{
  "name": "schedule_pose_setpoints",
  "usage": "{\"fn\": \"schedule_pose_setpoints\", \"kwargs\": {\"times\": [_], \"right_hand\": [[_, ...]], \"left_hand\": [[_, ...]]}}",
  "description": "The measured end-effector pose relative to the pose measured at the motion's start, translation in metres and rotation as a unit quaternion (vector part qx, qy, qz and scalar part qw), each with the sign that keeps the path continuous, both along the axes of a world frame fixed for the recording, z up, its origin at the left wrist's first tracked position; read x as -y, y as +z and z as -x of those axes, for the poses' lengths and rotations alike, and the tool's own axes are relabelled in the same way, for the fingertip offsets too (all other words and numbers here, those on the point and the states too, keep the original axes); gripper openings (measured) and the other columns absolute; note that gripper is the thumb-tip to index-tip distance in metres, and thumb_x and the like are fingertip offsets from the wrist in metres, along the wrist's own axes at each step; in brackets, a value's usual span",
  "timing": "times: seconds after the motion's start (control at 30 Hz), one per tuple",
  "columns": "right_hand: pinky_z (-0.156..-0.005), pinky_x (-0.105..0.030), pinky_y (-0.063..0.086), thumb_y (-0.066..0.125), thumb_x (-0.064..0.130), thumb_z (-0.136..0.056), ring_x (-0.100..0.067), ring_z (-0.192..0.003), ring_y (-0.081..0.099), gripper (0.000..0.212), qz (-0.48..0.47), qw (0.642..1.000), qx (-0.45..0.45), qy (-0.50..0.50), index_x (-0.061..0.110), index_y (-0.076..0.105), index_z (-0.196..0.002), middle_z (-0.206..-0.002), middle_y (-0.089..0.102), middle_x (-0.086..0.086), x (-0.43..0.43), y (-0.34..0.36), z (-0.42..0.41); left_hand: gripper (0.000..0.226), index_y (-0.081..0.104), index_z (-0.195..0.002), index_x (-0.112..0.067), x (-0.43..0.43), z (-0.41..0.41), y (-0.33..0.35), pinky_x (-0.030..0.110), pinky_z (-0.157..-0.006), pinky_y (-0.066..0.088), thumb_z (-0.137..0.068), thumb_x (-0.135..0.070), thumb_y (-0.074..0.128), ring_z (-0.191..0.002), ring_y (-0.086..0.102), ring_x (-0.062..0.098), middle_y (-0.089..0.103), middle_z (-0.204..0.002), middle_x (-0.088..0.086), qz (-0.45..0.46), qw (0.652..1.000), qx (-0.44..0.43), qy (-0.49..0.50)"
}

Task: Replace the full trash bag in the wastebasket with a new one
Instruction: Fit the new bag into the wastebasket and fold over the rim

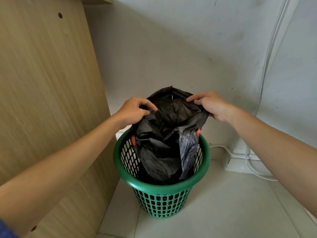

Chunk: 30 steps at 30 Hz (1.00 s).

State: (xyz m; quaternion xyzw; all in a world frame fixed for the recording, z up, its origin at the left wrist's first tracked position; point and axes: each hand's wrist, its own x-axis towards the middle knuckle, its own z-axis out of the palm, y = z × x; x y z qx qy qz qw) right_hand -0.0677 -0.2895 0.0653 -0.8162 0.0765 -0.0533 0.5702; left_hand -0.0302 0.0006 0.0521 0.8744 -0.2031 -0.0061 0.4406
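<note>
Black trash bag (161, 152) in green wastebasket (120, 167)

trash bag (159, 152): contents hidden by black plastic; lower part seen only through the mesh of the wastebasket (171, 183) | left hand (133, 110), right hand (211, 104): fingers partly hidden behind bag folds | wooden panel (48, 83): cut by left and top edges | cables (266, 66): run off top edge | blue sleeve (6, 229): only a corner shows, bottom left
</note>
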Motion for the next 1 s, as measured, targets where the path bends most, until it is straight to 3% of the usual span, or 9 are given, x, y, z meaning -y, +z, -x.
{"fn": "schedule_pose_setpoints", "kwargs": {"times": [0.1, 0.17, 0.27, 0.4, 0.5, 0.57, 0.67, 0.83, 1.0], "right_hand": [[-0.092, -0.044, 0.061, 0.060, 0.003, -0.097, -0.028, -0.101, 0.073, 0.030, -0.001, 1.000, -0.013, 0.025, 0.025, 0.081, -0.094, -0.111, 0.076, -0.012, 0.003, -0.005, 0.000], [-0.077, -0.037, 0.065, 0.067, 0.000, -0.092, -0.023, -0.092, 0.072, 0.030, -0.005, 0.999, -0.030, 0.035, 0.026, 0.079, -0.101, -0.110, 0.074, -0.008, 0.007, -0.008, 0.000], [-0.058, -0.026, 0.061, 0.068, -0.004, -0.091, -0.019, -0.083, 0.069, 0.033, -0.023, 0.995, -0.069, 0.064, 0.022, 0.078, -0.110, -0.114, 0.071, -0.007, 0.018, -0.012, 0.004], [-0.036, -0.017, 0.034, 0.068, -0.001, -0.093, -0.014, -0.066, 0.046, 0.025, -0.010, 0.994, -0.082, 0.070, 0.016, 0.079, -0.108, -0.109, 0.065, -0.014, 0.034, -0.018, 0.006], [-0.073, -0.029, 0.059, 0.066, -0.007, -0.091, -0.020, -0.086, 0.061, 0.033, 0.005, 0.996, -0.056, 0.064, 0.019, 0.080, -0.106, -0.115, 0.071, -0.016, 0.033, -0.023, 0.002], [-0.097, -0.041, 0.058, 0.059, -0.015, -0.085, -0.023, -0.097, 0.064, 0.044, -0.004, 0.998, -0.037, 0.052, 0.019, 0.079, -0.105, -0.121, 0.072, -0.018, 0.028, -0.025, -0.004], [-0.082, -0.029, 0.057, 0.052, -0.016, -0.082, -0.020, -0.093, 0.062, 0.048, 0.055, 0.998, -0.013, 0.019, 0.019, 0.078, -0.103, -0.115, 0.072, -0.017, 0.023, -0.034, -0.015], [-0.092, -0.028, 0.048, 0.048, -0.013, -0.086, -0.025, -0.109, 0.062, 0.045, 0.147, 0.988, -0.051, 0.013, 0.018, 0.079, -0.095, -0.111, 0.072, -0.011, 0.023, -0.064, -0.027], [-0.100, -0.042, 0.056, 0.043, -0.015, -0.089, -0.033, -0.111, 0.069, 0.049, 0.182, 0.970, -0.128, 0.103, 0.013, 0.077, -0.111, -0.111, 0.076, -0.016, 0.029, -0.084, -0.020]], "left_hand": [[0.051, 0.075, -0.105, -0.039, 0.004, -0.003, -0.001, 0.037, -0.089, 0.061, -0.093, 0.007, 0.057, -0.107, 0.065, 0.020, 0.065, -0.123, 0.000, 0.043, 0.998, -0.035, 0.030], [0.053, 0.068, -0.114, -0.038, 0.006, -0.006, -0.003, 0.037, -0.079, 0.062, -0.091, 0.006, 0.050, -0.096, 0.065, 0.019, 0.062, -0.118, -0.001, 0.042, 0.996, -0.054, 0.061], [0.035, 0.069, -0.102, -0.034, 0.001, -0.010, -0.007, 0.028, -0.059, 0.045, -0.090, -0.009, 0.048, -0.079, 0.055, 0.007, 0.059, -0.101, -0.013, 0.025, 0.989, -0.016, 0.142], [0.015, 0.064, -0.105, -0.037, -0.022, -0.016, -0.019, 0.038, -0.073, 0.051, -0.101, -0.032, 0.051, -0.084, 0.062, 0.015, 0.066, -0.101, -0.009, -0.100, 0.985, 0.082, 0.118], [0.024, 0.063, -0.126, -0.033, -0.031, -0.026, -0.031, 0.041, -0.093, 0.047, -0.104, -0.030, 0.051, -0.115, 0.059, 0.029, 0.064, -0.126, 0.003, -0.174, 0.975, 0.113, 0.078], [0.035, 0.058, -0.139, -0.032, -0.031, -0.033, -0.037, 0.038, -0.096, 0.041, -0.105, -0.030, 0.050, -0.127, 0.052, 0.030, 0.059, -0.133, 0.006, -0.198, 0.972, 0.110, 0.066], [0.042, 0.049, -0.149, -0.032, -0.028, -0.045, -0.043, 0.036, -0.094, 0.039, -0.107, -0.031, 0.046, -0.128, 0.050, 0.031, 0.056, -0.132, 0.006, -0.232, 0.967, 0.090, 0.056], [0.043, 0.053, -0.148, -0.028, -0.028, -0.052, -0.066, 0.037, -0.104, 0.037, -0.108, -0.041, 0.042, -0.139, 0.046, 0.030, 0.052, -0.152, 0.005, -0.279, 0.959, -0.004, 0.041], [0.048, 0.067, -0.127, -0.019, -0.030, -0.053, -0.082, 0.033, -0.087, 0.038, -0.106, -0.052, 0.039, -0.107, 0.054, 0.024, 0.064, -0.131, 0.008, -0.246, 0.965, -0.067, 0.059]]}}
